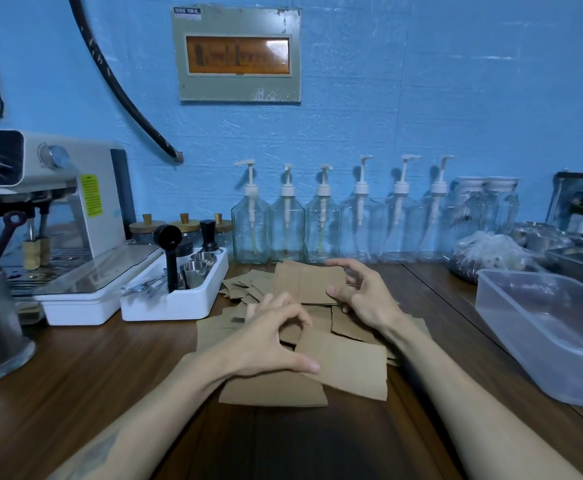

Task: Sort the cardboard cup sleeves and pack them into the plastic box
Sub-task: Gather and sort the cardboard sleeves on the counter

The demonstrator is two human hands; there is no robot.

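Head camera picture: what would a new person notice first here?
First, the two bare hands, left hand and right hand, over a loose pile of cardboard sleeves at the table's centre. Then the empty plastic box on the right, and the row of pump bottles along the blue wall.

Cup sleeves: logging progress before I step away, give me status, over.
Left hand and right hand open, fingers curled over loose cup sleeves piled on the counter. Plastic box at right, no sleeves in it. Nothing blocking the path to it.
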